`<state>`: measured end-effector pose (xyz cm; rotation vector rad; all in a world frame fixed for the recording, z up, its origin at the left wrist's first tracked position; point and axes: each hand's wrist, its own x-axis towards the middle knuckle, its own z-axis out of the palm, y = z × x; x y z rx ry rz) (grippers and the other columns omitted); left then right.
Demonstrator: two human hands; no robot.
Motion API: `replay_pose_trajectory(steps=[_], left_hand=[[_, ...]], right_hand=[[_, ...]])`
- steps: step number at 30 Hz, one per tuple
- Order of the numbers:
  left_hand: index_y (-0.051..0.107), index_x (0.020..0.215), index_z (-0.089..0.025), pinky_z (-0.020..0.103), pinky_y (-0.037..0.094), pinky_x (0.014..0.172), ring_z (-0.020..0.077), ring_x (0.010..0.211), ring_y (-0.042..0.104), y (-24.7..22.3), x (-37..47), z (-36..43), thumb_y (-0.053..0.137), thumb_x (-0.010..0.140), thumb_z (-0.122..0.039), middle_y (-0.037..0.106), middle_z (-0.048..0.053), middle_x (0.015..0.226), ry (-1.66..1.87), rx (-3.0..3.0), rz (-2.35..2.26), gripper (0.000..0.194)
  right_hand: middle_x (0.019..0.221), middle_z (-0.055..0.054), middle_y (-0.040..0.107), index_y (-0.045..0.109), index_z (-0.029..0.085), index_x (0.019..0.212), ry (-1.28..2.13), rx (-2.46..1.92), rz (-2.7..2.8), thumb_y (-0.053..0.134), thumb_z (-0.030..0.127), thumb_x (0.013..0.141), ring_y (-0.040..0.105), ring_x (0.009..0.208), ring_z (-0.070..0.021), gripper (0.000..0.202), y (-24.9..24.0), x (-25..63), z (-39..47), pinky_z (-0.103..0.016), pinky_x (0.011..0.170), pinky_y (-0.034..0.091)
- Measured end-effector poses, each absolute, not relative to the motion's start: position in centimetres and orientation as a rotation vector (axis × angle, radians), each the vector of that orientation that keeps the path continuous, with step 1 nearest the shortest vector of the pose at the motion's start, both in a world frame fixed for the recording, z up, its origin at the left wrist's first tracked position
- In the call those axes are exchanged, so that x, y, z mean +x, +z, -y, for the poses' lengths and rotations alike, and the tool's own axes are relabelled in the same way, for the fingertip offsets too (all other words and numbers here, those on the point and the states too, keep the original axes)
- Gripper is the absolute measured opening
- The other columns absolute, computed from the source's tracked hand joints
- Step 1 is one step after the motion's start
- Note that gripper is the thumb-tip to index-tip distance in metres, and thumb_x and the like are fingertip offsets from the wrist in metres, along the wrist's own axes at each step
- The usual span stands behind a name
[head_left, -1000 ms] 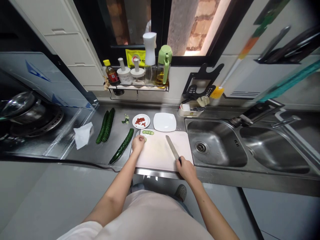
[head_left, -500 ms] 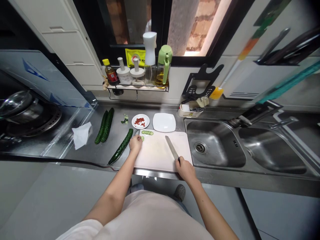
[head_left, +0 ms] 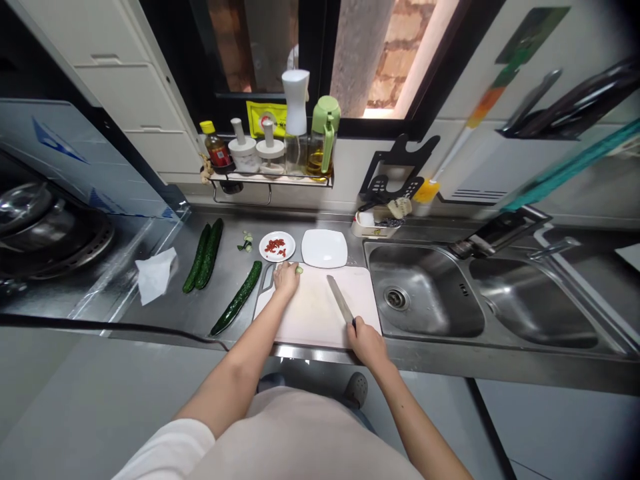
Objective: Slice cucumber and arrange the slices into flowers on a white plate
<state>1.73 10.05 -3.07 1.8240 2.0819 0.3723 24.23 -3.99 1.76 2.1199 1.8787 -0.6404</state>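
Observation:
My left hand [head_left: 287,279] is at the top left of the pale cutting board [head_left: 320,313], its fingers closed around a short row of cucumber slices [head_left: 299,270]. Most of the slices are hidden beneath those fingers; only the right end shows. In my right hand [head_left: 367,341] is the handle of a kitchen knife [head_left: 340,299], its blade lying low over the board and pointing up and left. Left of the board lies a whole cucumber [head_left: 237,299]. Just beyond the board are a plate of chopped red pieces [head_left: 277,247] and a white square plate [head_left: 324,248].
Two more cucumbers [head_left: 204,257] and a white tissue [head_left: 156,275] lie farther left on the steel counter. Small cucumber scraps [head_left: 245,241] sit near the round plate. A double sink [head_left: 425,293] adjoins the board's right side. A condiment rack [head_left: 273,179] hangs behind.
My left hand has moved right, from the board's left edge onto the row of slices, now mostly covered. The knife stays in my right hand, nearly unmoved. The view has shifted slightly.

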Motion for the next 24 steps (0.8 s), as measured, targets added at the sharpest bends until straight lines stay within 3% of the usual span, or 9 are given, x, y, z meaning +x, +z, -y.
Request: replay_pose_trajectory(steps=[7, 16, 24], left_hand=[[0.067, 0.103, -0.023, 0.035, 0.036, 0.093, 0.0253, 0.111, 0.052, -2.7, 1.7, -10.5, 0.053, 0.087, -0.023, 0.063, 0.011, 0.111, 0.391, 1.836, -2.051, 0.022], [0.066, 0.090, -0.020, 0.024, 0.042, 0.072, 0.0143, 0.077, 0.062, -3.4, 1.7, -8.1, 0.067, 0.077, -0.029, 0.069, 0.000, 0.080, 0.586, 1.428, -1.950, 0.016], [0.066, 0.095, -0.023, 0.025, 0.043, 0.072, 0.0166, 0.080, 0.065, -4.5, 1.8, -4.7, 0.064, 0.079, -0.024, 0.066, 0.000, 0.077, 0.535, 1.478, -1.962, 0.017]], right_hand=[[0.096, -0.014, 0.070, 0.052, 0.017, 0.108, -0.658, 2.125, -1.862, 0.029, 0.035, 0.098, 0.066, 0.095, -0.0237, 0.032, 2.0, 24.2, 4.0, -0.030, 0.076, 0.041], [0.096, -0.014, 0.070, 0.053, 0.017, 0.107, -0.648, 2.128, -1.869, 0.029, 0.035, 0.097, 0.066, 0.094, -0.0234, 0.031, 1.9, 24.2, 4.0, -0.031, 0.075, 0.040], [0.096, -0.013, 0.070, 0.052, 0.017, 0.108, -0.645, 2.092, -1.928, 0.029, 0.037, 0.098, 0.065, 0.093, -0.0240, 0.033, 2.1, 24.4, 3.9, -0.029, 0.071, 0.038]])
